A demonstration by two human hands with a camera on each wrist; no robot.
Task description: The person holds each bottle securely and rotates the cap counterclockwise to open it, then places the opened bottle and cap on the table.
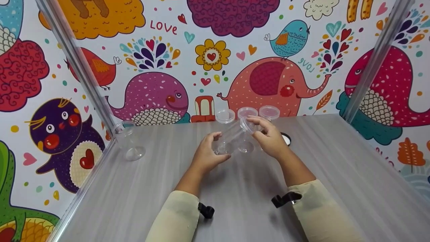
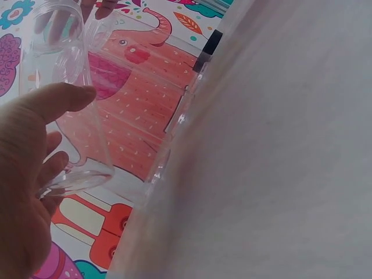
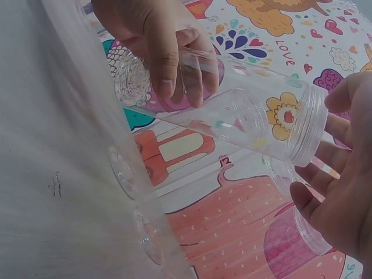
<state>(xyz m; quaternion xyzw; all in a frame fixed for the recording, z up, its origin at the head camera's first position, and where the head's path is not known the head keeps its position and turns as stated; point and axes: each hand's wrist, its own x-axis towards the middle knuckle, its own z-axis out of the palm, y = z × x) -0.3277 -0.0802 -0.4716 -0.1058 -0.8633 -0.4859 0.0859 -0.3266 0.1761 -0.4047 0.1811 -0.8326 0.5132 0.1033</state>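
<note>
A clear, cylindrical plastic jar (image 1: 231, 133) is held tilted above the table, its wide ringed mouth end (image 3: 310, 128) up toward the right. My left hand (image 1: 207, 153) grips the jar near its base, with the thumb across the near side in the left wrist view. At the mouth end my right hand (image 1: 270, 138) holds the rim between thumb and fingers. Behind the hands stand three similar clear jars (image 1: 225, 116), partly covered by the held jar and the right hand. A black-rimmed lid with a white inside (image 1: 286, 139) lies just beyond the right hand.
Another clear jar (image 1: 127, 139) stands at the table's left side, close to the metal frame post (image 1: 84, 67). The grey wood-grain table (image 1: 161, 174) meets a cartoon-printed back wall (image 1: 208, 90), and printed panels rise at both sides.
</note>
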